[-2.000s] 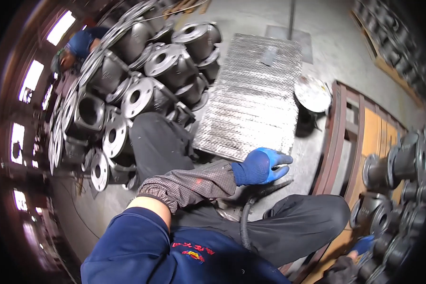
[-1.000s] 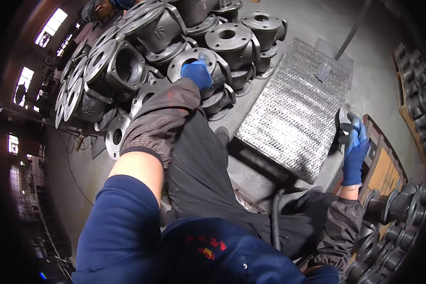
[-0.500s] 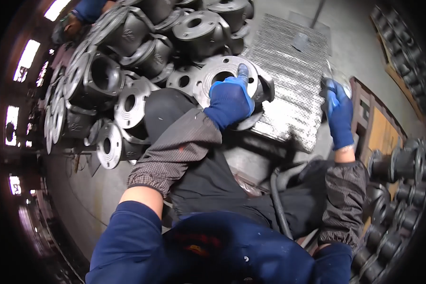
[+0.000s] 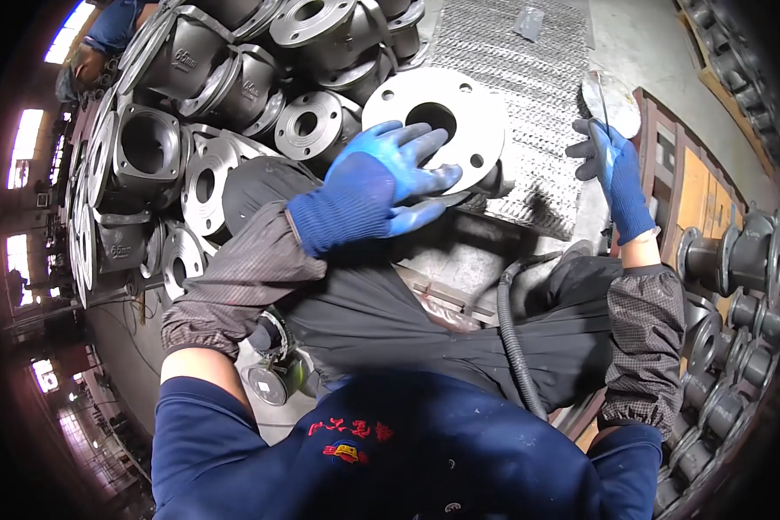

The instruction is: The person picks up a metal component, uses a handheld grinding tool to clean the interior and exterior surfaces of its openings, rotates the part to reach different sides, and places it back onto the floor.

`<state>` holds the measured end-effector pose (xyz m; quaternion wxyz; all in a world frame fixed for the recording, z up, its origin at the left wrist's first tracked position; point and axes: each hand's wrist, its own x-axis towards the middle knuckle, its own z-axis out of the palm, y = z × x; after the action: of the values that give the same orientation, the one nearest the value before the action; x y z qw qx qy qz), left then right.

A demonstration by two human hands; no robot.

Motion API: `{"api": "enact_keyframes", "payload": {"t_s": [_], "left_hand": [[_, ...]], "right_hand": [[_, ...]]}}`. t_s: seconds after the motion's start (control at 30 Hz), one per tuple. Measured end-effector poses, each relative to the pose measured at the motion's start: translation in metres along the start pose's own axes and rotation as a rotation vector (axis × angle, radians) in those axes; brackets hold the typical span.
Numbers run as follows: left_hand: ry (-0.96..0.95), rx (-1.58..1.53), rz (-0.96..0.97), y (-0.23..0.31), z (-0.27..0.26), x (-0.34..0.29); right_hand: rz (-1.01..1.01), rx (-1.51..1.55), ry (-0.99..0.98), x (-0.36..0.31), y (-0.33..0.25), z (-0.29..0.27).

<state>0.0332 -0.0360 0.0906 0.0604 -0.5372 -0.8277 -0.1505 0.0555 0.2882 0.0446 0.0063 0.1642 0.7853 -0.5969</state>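
In a blue work glove, my left hand (image 4: 394,178) lies over the lower left of a bright round flange (image 4: 485,126) with bolt holes and a dark central bore. Its fingers are spread across the metal, not wrapped round it. The flange belongs to a grey cast valve body, mostly hidden below, at the near left edge of a ridged metal-looking mat (image 4: 511,61). Right of the mat, my gloved right hand (image 4: 611,165) has its fingers apart. It is just below a pale round disc (image 4: 615,104), crossed by a thin dark rod; whether the hand touches the rod I cannot tell.
Grey flanged castings (image 4: 182,56) are heaped at the left, close to my left knee. A ribbed hose (image 4: 507,347) runs between my legs. Beside my right arm stand a wooden pallet (image 4: 698,208) and more castings (image 4: 750,256). Another person's arm (image 4: 113,30) shows at upper left.
My left hand has turned from gripping the flange to lying spread over its lower left. The flange now faces up more fully. My right hand's fingers have spread near the disc.
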Motion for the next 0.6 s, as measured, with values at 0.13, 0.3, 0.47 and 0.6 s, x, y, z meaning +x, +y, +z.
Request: {"api": "enact_keyframes", "payload": {"t_s": [0.13,0.3,0.47,0.6], "left_hand": [[0.112,0.046,-0.255,-0.033,-0.027,-0.015],[0.394,-0.492,-0.927,-0.07,-0.028,-0.012],[0.436,-0.913,-0.898,-0.106,0.02,-0.012],[0.232,-0.887,-0.852,-0.117,0.056,-0.001]], "right_hand": [[0.022,-0.066,-0.052,0.009,-0.006,0.014],[0.057,-0.004,-0.13,0.021,-0.002,0.034],[0.149,-0.01,-0.122,0.019,-0.018,0.035],[-0.131,-0.233,-0.063,-0.005,-0.042,0.036]]}}
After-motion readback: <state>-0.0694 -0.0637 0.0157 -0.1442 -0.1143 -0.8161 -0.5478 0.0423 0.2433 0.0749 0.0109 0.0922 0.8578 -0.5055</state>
